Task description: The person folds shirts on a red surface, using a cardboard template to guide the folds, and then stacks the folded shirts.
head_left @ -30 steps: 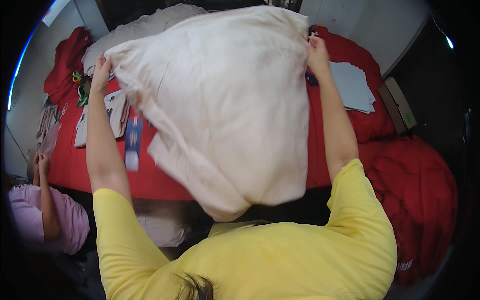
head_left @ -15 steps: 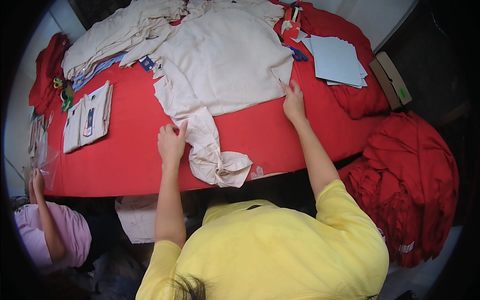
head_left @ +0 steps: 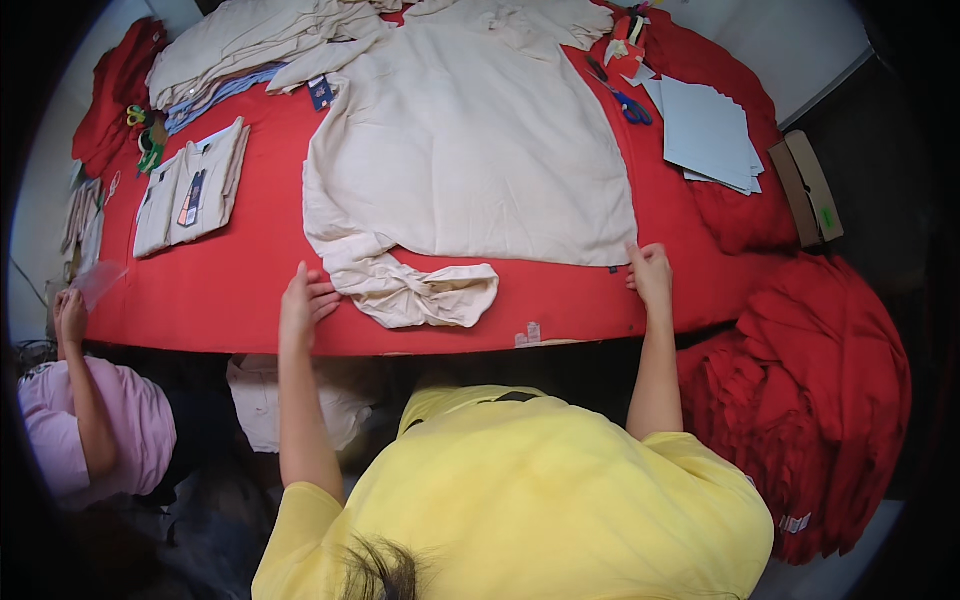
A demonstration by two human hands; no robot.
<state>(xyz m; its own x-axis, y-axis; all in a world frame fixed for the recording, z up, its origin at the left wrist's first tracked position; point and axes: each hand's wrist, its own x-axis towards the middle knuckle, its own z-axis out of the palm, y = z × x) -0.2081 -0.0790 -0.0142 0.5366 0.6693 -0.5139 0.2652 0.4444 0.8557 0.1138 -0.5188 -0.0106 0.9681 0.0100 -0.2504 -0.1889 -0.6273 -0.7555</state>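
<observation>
A cream shirt (head_left: 470, 150) lies spread over the red-covered table, its body mostly smooth. Its near left part, a bunched sleeve (head_left: 420, 292), is twisted toward the table's front edge. At the near right corner of the shirt, my right hand (head_left: 652, 276) pinches the hem between thumb and fingers, beside a small dark tag. To the left of the bunched sleeve my left hand (head_left: 308, 305) is open, fingers stretched out and close to the cloth; whether they touch it I cannot tell. A dark blue hang tag (head_left: 320, 93) lies by the shirt's left edge.
Folded cream shirts (head_left: 190, 195) lie at left, near green-handled scissors (head_left: 136, 116). Blue-handled scissors (head_left: 632, 108), white card sheets (head_left: 705, 130) and a cardboard box (head_left: 806, 188) are at right. Red garments (head_left: 800, 390) are heaped lower right. Another person's hands (head_left: 70, 315) hold clear plastic at far left.
My right hand has moved nearer to me and rightward, and the shirt's right side now reaches closer with a straighter hem. My left hand has shifted left and its fingers have straightened.
</observation>
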